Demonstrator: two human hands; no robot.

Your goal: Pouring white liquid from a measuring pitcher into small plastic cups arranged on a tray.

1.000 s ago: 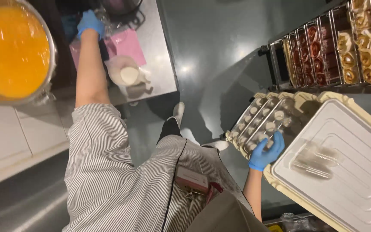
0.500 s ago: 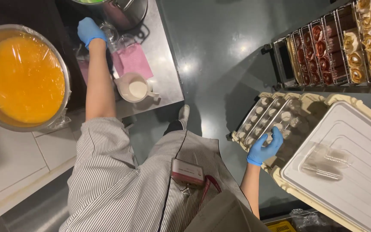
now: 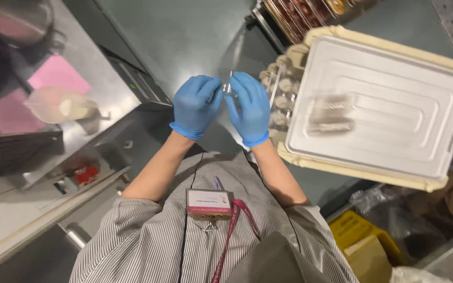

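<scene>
Both my hands wear blue gloves and meet in front of my chest. My left hand (image 3: 197,105) and my right hand (image 3: 250,107) pinch a small clear jar (image 3: 229,88) between their fingertips. The jar is blurred and its contents cannot be made out. Just right of my right hand stands a tray of several small lidded jars (image 3: 281,97), partly hidden under a cream lidded bin (image 3: 384,105). A badge on a red lanyard hangs on my striped shirt.
A steel counter (image 3: 87,57) at the left carries a pink cloth (image 3: 58,76) and a pale plastic jug (image 3: 58,105). A rack of pastries (image 3: 310,13) stands at the top. A yellow box (image 3: 357,230) and plastic bags lie at the lower right.
My left hand has come off the counter and my right hand has left the jar tray. Both now meet around a small jar. The view has swung away from the orange bowl.
</scene>
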